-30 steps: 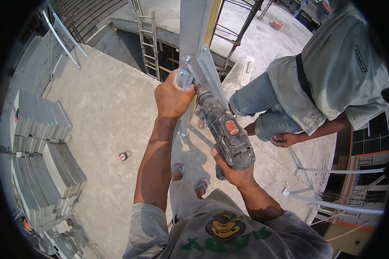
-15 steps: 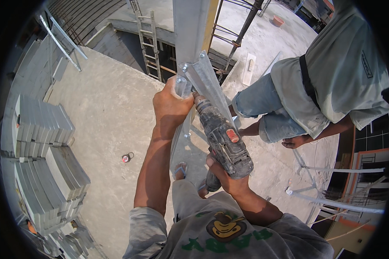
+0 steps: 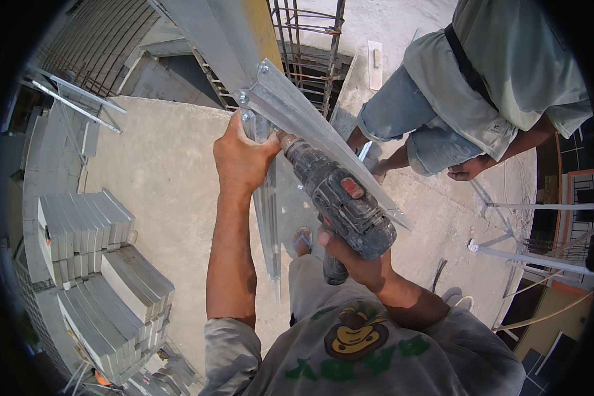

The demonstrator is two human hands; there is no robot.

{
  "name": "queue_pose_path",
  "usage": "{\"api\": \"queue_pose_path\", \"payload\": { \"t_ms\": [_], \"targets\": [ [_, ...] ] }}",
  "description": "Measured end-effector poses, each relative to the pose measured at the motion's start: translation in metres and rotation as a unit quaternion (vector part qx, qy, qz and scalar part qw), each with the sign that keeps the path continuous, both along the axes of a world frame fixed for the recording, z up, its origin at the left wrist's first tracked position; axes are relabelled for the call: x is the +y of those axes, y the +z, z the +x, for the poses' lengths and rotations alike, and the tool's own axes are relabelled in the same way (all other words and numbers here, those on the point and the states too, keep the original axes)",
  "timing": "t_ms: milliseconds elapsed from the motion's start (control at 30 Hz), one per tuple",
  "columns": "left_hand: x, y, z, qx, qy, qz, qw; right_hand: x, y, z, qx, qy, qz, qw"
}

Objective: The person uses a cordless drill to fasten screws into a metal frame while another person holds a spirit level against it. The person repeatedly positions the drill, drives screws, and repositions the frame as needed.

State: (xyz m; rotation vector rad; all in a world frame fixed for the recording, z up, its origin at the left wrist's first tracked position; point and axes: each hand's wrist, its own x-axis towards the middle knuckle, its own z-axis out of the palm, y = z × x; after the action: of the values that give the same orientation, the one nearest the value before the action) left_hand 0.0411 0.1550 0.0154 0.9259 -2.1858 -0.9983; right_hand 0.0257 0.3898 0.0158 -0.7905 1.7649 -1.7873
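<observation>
My right hand (image 3: 366,267) grips the handle of a dusty black cordless drill (image 3: 340,191) with a red patch on its housing. The drill's chuck points up and left at a joint of galvanized metal channels. My left hand (image 3: 241,158) is wrapped round the channel end (image 3: 252,125) at that joint, its thumb beside the drill's tip; the bit's exact contact is hidden. Bolt heads (image 3: 244,97) show at the joint. One channel (image 3: 330,132) slants down to the right, another (image 3: 267,231) runs down past my left forearm, and a wide grey beam (image 3: 218,39) rises above.
A co-worker in rolled jeans (image 3: 402,112) stands close on the right. Stacks of grey panels (image 3: 105,290) stand at the left. Rebar (image 3: 310,53) and a floor opening (image 3: 191,76) lie beyond the joint. Metal bars (image 3: 534,257) and a cable are at the right.
The view has turned, so the joint, drill and my left hand sit further left, and the panel stacks further right. Both hands keep their holds. The small round object on the floor no longer shows.
</observation>
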Motion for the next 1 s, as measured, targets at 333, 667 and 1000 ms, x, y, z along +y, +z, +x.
{"api": "queue_pose_path", "payload": {
  "t_ms": [333,667,1000],
  "targets": [
    [-0.009,-0.006,0.004,0.006,-0.057,0.019,0.998,0.031,0.002,-0.001,-0.074,-0.015,0.020,0.997],
    [-0.016,0.000,0.008,-0.014,-0.132,0.052,0.990,0.028,-0.015,0.009,-0.050,-0.009,-0.060,0.997],
    [-0.015,-0.002,0.005,0.013,-0.147,0.057,0.987,0.008,-0.013,0.000,-0.006,-0.004,-0.043,0.999]
  ]
}}
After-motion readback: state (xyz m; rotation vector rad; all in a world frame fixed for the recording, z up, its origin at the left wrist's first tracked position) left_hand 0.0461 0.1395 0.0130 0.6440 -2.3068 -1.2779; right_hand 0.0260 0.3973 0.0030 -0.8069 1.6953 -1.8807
